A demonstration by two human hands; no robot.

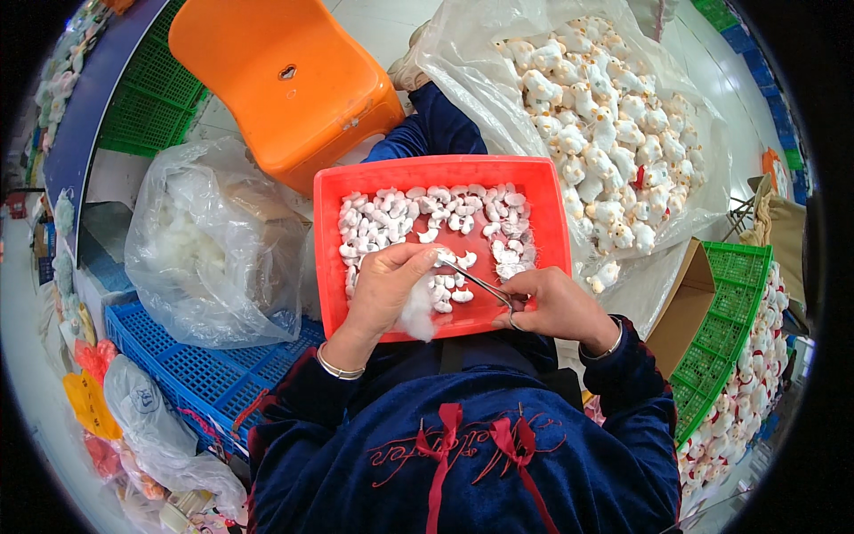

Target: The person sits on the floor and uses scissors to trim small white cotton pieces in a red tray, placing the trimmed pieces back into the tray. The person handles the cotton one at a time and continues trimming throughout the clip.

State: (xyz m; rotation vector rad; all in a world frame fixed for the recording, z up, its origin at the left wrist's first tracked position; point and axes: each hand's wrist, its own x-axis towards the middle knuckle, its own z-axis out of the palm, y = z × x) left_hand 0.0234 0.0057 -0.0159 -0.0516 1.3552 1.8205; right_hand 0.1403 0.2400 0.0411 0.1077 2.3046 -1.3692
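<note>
A red plastic tray (331, 258) lies across my lap, holding many small white curved fabric pieces (378, 216). Over its near part, my left hand (384, 283) pinches one small white piece (442, 256) between thumb and fingers. A tuft of white stuffing (417, 311) hangs below those fingers. My right hand (559, 305) is closed around the handles of a pair of metal forceps (481, 284). The forceps' tips reach the piece in my left hand; whether they are inside it I cannot tell.
A clear bag of small white plush toys (605, 133) stands at the far right. An orange stool (285, 84) is at the far left, near a clear bag of stuffing (213, 240). Blue crates (196, 356) lie left; a cardboard box (683, 298) and green crate (725, 329) stand right.
</note>
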